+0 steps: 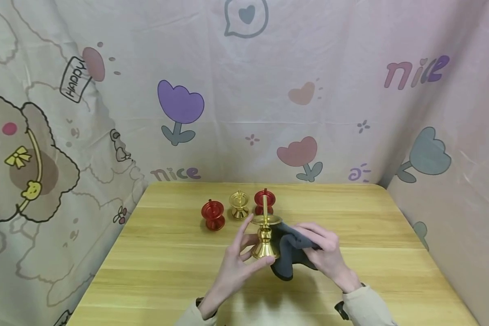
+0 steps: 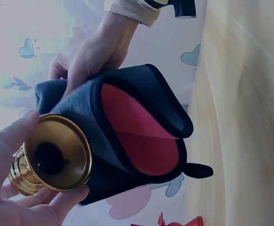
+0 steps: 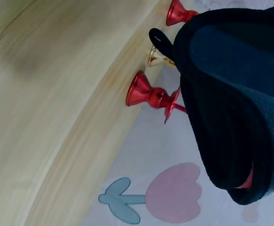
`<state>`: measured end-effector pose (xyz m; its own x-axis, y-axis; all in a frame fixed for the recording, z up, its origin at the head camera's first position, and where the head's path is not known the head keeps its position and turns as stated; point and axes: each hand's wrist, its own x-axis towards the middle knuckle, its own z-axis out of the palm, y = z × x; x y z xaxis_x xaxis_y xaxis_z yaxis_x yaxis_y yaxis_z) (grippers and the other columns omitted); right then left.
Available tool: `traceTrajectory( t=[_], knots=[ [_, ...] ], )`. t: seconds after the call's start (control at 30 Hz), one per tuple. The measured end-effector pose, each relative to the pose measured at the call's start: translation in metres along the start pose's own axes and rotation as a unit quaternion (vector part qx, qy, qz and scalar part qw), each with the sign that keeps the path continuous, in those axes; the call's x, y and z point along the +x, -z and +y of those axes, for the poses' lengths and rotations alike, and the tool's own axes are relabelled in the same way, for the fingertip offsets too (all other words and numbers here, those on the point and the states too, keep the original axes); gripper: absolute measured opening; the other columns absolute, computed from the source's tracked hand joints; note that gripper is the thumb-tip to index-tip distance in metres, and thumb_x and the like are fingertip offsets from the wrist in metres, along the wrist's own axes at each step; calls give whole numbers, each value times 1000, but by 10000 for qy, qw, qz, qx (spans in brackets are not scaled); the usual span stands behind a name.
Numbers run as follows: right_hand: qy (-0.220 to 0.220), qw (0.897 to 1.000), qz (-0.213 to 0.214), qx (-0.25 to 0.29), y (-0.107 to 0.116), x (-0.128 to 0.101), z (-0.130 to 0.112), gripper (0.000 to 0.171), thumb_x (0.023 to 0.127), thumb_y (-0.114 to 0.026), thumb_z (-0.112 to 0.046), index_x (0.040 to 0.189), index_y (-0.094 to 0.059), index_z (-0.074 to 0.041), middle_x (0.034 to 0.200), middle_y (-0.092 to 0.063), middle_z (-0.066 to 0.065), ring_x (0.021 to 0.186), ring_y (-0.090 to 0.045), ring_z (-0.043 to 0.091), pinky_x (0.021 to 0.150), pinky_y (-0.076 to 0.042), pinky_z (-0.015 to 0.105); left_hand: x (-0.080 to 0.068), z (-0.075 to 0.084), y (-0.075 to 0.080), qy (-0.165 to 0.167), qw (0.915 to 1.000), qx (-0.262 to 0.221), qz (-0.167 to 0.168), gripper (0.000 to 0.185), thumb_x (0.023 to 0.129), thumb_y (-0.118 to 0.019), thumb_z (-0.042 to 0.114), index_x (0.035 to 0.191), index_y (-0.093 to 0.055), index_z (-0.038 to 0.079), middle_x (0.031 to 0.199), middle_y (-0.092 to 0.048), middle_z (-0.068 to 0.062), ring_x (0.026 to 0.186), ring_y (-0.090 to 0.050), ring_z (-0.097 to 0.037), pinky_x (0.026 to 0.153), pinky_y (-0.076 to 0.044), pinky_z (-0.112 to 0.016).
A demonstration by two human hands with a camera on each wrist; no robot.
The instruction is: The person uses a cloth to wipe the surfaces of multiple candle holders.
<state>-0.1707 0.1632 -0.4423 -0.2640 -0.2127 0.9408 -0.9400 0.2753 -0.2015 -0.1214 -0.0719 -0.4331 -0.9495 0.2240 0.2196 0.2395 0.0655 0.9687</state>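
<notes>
The person's left hand (image 1: 238, 262) holds a shiny gold metal candlestick with a flared round foot, a shallow dish and a tall upright spike (image 1: 265, 244). Its fingers and thumb are curled round the piece, the thumb low at the foot and one fingertip up near the dish. The candlestick is raised above the pale wood-grain desk (image 1: 167, 271), roughly upright, and the left wrist view shows the hollow underside of its foot.

The right hand (image 1: 323, 249) grips a dark blue-grey cloth with black edging (image 2: 85, 108), pinched and bunched between its fingers. The cloth hangs folded just beside and partly behind the candlestick — whether the two touch is hard to tell. A fold opens to a pinkish-red face (image 2: 137, 129), and a small black loop (image 2: 198, 170) sticks out from the edge.

Towards the back of the desk stand three small candle holders near one another: a glossy red metal holder on the left (image 1: 214, 215), a small gold metal holder in the middle (image 1: 239, 210) and a matching red holder on the right (image 1: 260, 198), partly hidden by the raised candlestick. Behind the desk hangs a pale fabric backdrop printed with tulips and hearts (image 1: 236, 81).
</notes>
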Motion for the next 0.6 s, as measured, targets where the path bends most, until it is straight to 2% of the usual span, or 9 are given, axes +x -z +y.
traceTrajectory(
  t=[0.1,0.17,0.3,0.43,0.53,0.6],
  knots=[
    [78,9993,-87,346,-5,0,-3,19,98,-64,-8,102,-76,6,95,-75,21,88,-74,23,91,-58,19,0,1,-2,-12,10000,-15,-45,100,79,-86,14,156,-28,41,122,-70,-7,117,-64,-25,95,-59,-41],
    [-57,9983,-98,577,-9,-1,-7,19,97,-65,-7,105,-75,7,100,-75,23,97,-74,21,94,-57,21,1,2,-3,-61,9999,-1,-80,99,79,-86,15,156,-29,41,124,-68,-8,117,-64,-26,95,-59,-41],
    [-439,9981,-126,424,-17,-1,-17,25,100,-62,-14,108,-75,5,104,-73,22,104,-72,17,97,-55,18,1,2,-5,-198,9997,100,-85,97,79,-87,16,155,-32,39,120,-65,-10,111,-65,-24,93,-59,-37],
    [-501,9984,-236,85,-20,0,-22,27,102,-59,-17,108,-75,4,102,-71,20,93,-72,22,93,-56,15,1,0,-4,-267,9996,58,-102,95,78,-87,15,155,-34,36,113,-66,-10,106,-66,-25,90,-60,-33],
    [-514,9981,-313,163,-19,-1,-20,17,94,-66,-1,108,-76,3,102,-72,20,92,-73,22,94,-56,16,1,-2,-3,-322,9992,-104,-218,98,78,-86,13,156,-32,35,110,-66,-11,106,-67,-25,90,-60,-33],
    [-633,9961,-332,509,-17,-2,-16,29,82,-68,14,108,-75,3,103,-73,20,99,-72,18,96,-55,16,1,-2,-1,-339,9982,-321,-370,101,79,-85,9,158,-28,34,109,-65,-14,106,-68,-24,89,-61,-34]
  ],
)
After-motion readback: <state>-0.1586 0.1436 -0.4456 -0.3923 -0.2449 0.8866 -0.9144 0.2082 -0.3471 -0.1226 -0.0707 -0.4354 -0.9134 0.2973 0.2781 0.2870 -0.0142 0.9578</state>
